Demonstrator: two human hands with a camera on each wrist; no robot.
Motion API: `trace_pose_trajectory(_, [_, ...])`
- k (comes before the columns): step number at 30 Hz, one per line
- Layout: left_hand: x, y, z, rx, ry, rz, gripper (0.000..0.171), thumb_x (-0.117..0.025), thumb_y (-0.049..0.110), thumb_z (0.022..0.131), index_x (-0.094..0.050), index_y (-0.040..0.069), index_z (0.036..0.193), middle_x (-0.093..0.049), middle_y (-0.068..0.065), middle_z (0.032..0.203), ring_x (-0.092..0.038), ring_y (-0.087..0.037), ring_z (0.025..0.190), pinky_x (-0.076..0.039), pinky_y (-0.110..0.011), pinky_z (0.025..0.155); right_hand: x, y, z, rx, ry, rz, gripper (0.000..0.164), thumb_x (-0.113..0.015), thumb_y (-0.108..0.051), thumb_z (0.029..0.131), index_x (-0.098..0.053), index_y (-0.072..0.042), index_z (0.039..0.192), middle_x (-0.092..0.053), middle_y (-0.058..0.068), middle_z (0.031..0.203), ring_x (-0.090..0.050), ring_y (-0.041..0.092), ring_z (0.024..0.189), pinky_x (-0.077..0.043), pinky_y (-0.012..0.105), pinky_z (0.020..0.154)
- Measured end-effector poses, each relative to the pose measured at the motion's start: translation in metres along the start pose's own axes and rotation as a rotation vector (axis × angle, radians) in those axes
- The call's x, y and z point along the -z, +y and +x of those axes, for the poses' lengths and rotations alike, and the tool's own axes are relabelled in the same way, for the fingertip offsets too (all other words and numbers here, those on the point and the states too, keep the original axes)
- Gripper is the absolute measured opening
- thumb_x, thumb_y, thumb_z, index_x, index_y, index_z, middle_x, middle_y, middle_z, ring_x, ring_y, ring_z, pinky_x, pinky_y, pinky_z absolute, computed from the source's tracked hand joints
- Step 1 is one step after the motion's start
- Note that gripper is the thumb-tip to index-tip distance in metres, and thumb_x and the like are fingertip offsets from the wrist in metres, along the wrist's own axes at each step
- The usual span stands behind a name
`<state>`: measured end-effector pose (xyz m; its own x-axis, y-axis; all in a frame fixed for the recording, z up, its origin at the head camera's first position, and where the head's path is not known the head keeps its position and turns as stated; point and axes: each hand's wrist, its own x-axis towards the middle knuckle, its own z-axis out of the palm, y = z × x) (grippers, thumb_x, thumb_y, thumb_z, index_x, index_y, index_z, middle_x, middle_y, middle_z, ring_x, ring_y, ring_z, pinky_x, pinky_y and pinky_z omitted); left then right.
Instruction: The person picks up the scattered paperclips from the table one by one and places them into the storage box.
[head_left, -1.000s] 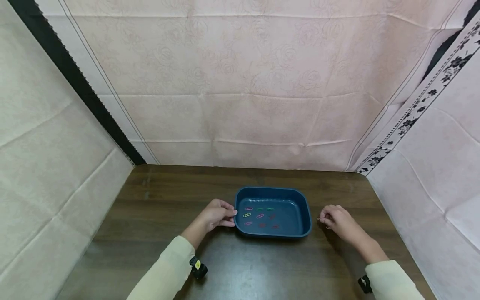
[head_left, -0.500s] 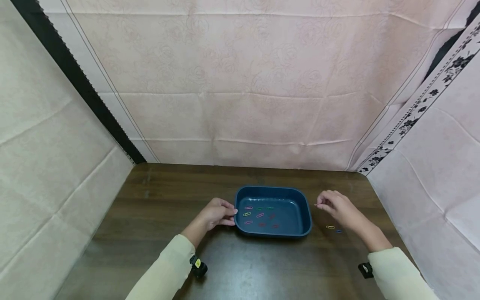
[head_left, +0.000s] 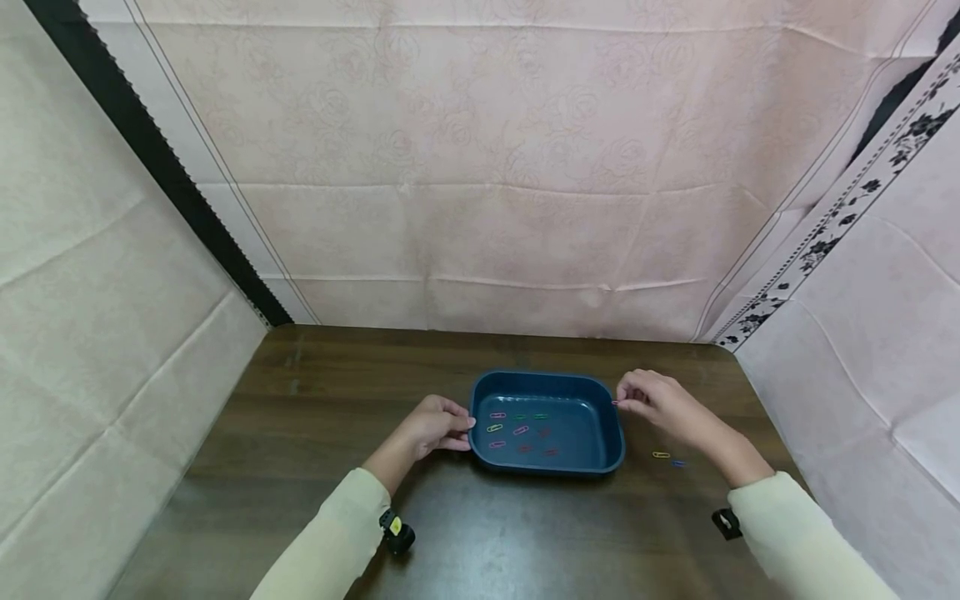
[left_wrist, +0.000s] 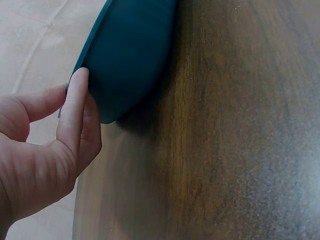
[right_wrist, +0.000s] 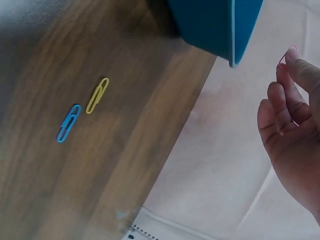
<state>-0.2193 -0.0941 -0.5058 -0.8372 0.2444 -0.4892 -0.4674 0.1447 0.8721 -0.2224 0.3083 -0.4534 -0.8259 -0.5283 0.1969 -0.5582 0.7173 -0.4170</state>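
A blue rectangular tray (head_left: 581,429) stands on the wooden table, with several pink, green, yellow and red paper clips spread over its left and middle floor. My left hand (head_left: 437,427) pinches the tray's left rim; the left wrist view shows the thumb and a finger on either side of the rim. Just above the tray's right edge, my right hand (head_left: 662,406) pinches a red paper clip (right_wrist: 284,55) between thumb and index finger. To the right of the tray lie a yellow paper clip (right_wrist: 98,95) and a blue paper clip (right_wrist: 69,123), side by side.
The wooden table (head_left: 315,467) meets a pale patterned cloth (head_left: 487,233) hanging behind it. More pale cloth walls flank the table on the left and right. A small black camera (head_left: 399,536) sits on the left wrist.
My right hand has lifted from the table and moved left and away with the red paper clip, uncovering the yellow and blue clips. The left hand and tray stay put.
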Motion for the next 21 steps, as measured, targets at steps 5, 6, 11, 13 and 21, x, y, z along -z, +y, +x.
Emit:
trace_pose_trajectory(5, [0.0,0.001,-0.001,0.001,-0.001,-0.003,0.028,-0.067,0.008,0.1,-0.06,-0.008,0.121,-0.066,-0.02,0.1,-0.07,-0.021,0.078,-0.066,-0.034,0.076,-0.001,-0.008,0.01,0.054,-0.026,-0.012,0.018,-0.077,-0.007,0.092,-0.063,-0.019,0.091,-0.059,-0.012,0.085,-0.052,0.003,0.08,-0.051,0.023,0.066])
trace_pose_trajectory(6, [0.0,0.001,-0.001,0.002,-0.001,-0.003,0.027,-0.067,0.008,0.1,-0.06,-0.008,0.121,-0.066,-0.02,0.1,-0.07,-0.021,0.078,-0.066,-0.034,0.076,-0.001,-0.009,0.013,0.067,-0.029,-0.013,0.019,-0.077,-0.007,0.091,-0.063,-0.019,0.09,-0.058,-0.011,0.084,-0.051,0.003,0.079,-0.051,0.023,0.066])
trace_pose_trajectory(11, [-0.001,0.001,-0.002,0.001,-0.005,-0.012,0.027,-0.067,0.008,0.1,-0.06,-0.008,0.12,-0.066,-0.021,0.1,-0.07,-0.02,0.077,-0.066,-0.034,0.076,-0.004,-0.015,0.022,0.116,-0.071,-0.003,0.02,-0.078,-0.005,0.09,-0.063,-0.017,0.089,-0.057,-0.01,0.083,-0.051,0.004,0.077,-0.05,0.022,0.064])
trace_pose_trajectory(13, [-0.001,0.001,-0.002,-0.004,-0.008,-0.013,0.027,-0.067,0.008,0.1,-0.06,-0.009,0.12,-0.066,-0.02,0.099,-0.07,-0.02,0.077,-0.066,-0.034,0.076,-0.005,-0.016,0.025,0.117,-0.104,0.004,0.019,-0.077,-0.004,0.091,-0.063,-0.017,0.089,-0.056,-0.01,0.084,-0.05,0.005,0.078,-0.05,0.022,0.064])
trace_pose_trajectory(21, [0.0,0.0,-0.001,-0.004,-0.008,-0.008,0.026,-0.066,0.008,0.101,-0.06,-0.008,0.121,-0.066,-0.019,0.098,-0.071,-0.02,0.078,-0.066,-0.034,0.076,-0.009,-0.024,0.038,0.124,-0.237,0.037,0.016,-0.074,-0.007,0.094,-0.062,-0.016,0.088,-0.058,-0.006,0.087,-0.051,0.009,0.081,-0.05,0.024,0.068])
